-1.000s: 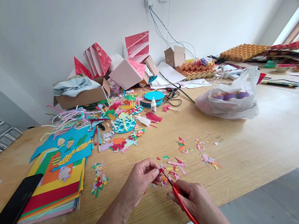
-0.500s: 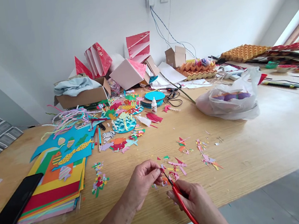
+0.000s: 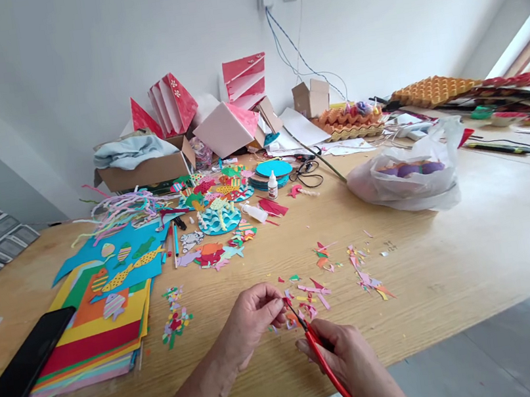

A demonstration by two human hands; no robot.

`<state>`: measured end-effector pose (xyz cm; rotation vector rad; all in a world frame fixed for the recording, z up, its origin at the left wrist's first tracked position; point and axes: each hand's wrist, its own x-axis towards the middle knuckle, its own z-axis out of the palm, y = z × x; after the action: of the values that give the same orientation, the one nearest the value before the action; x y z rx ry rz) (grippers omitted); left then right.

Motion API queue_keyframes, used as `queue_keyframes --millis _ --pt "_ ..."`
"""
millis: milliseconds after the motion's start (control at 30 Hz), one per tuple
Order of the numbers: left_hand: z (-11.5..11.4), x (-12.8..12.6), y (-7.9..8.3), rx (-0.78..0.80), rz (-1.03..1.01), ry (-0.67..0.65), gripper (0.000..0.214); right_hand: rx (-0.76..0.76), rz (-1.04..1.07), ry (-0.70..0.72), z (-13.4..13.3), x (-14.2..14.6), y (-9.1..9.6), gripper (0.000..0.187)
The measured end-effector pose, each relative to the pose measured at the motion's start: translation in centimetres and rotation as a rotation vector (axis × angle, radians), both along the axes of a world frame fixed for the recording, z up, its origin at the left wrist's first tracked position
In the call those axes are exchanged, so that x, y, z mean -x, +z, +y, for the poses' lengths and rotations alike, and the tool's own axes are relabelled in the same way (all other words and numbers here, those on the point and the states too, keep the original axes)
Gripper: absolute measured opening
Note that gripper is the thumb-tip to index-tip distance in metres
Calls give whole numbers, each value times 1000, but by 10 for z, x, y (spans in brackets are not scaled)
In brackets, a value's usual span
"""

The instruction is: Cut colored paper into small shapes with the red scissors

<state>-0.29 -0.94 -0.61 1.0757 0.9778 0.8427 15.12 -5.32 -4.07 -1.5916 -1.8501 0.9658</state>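
Note:
My right hand (image 3: 345, 352) is wrapped round the red handles of a pair of scissors (image 3: 331, 369), whose dark blades point up and left. In a pinch between thumb and fingers, my left hand (image 3: 258, 319) holds a small piece of red paper (image 3: 287, 302), mostly hidden by the fingertips. The scissor tips are right at this piece. Beneath and beyond both hands, paper scraps (image 3: 316, 290) in pink, yellow and red lie scattered on the wooden table (image 3: 253, 386).
Coloured paper sheets (image 3: 91, 337) and a black phone (image 3: 26, 367) lie at left. Small paper bits (image 3: 176, 321) sit nearer. Paper fish (image 3: 211, 256), a glue bottle (image 3: 272, 186) and blue discs (image 3: 273, 169) are farther back. A plastic bag (image 3: 407, 187) stands at right.
Hands, scissors and the red piece stay almost in place. The view has shifted very slightly.

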Motion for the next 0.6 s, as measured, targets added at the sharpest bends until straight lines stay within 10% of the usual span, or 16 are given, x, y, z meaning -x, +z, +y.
queue_keyframes --millis 600 --pt "0 -1 2 5 21 -64 27 -13 -35 -4 -4 -4 -4 36"
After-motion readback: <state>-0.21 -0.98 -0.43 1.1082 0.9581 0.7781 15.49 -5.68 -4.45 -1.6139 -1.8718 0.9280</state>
